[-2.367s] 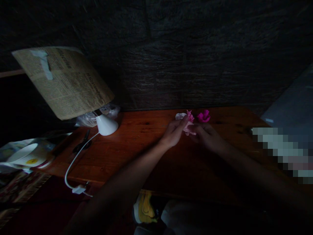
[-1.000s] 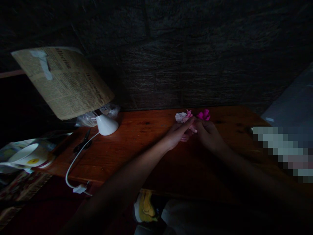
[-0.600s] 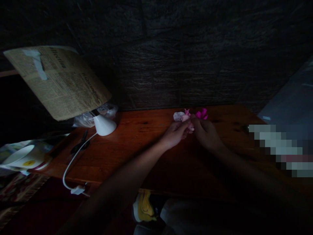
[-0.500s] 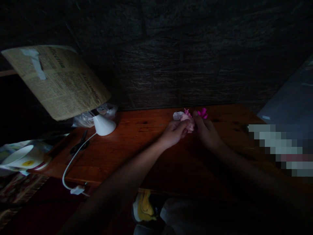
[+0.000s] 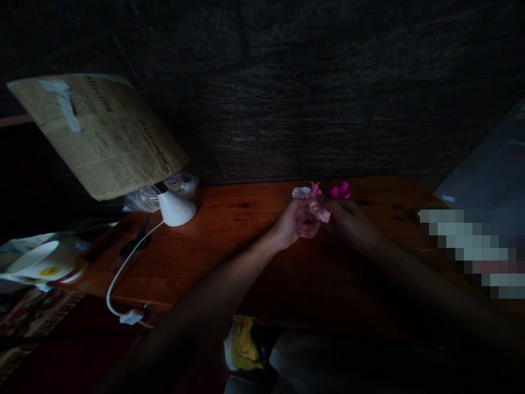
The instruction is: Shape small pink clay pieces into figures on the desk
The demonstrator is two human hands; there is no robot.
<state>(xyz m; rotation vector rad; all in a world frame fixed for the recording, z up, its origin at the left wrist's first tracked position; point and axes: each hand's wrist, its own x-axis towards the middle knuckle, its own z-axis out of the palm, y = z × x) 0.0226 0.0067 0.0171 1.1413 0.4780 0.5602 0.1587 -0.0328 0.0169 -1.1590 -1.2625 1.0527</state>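
Observation:
Both my hands meet over the far middle of a reddish wooden table (image 5: pixel 229 246). My left hand (image 5: pixel 293 224) is curled, its fingers closed on a small pale pink piece (image 5: pixel 320 210). My right hand (image 5: pixel 348 221) pinches the same pink piece from the right. Just behind the hands lie a whitish scrap (image 5: pixel 301 192), a small pink bit (image 5: pixel 315 190) and a bright magenta flower-like piece (image 5: pixel 339 191). The light is dim, so what the pink piece is made of stays unclear.
A white lamp base (image 5: pixel 175 208) with a newspaper shade (image 5: pixel 102 137) stands at the table's left, its white cord (image 5: pixel 123 268) trailing off the front edge. Black scissors (image 5: pixel 135 241) lie beside it. A crumpled plastic bag (image 5: pixel 164 191) sits behind. A white cup (image 5: pixel 39 262) rests at far left.
My hands stayed together at the same spot, turning and re-gripping the pale pink piece. The left hand's fingers have curled in more tightly. The view shifted slightly.

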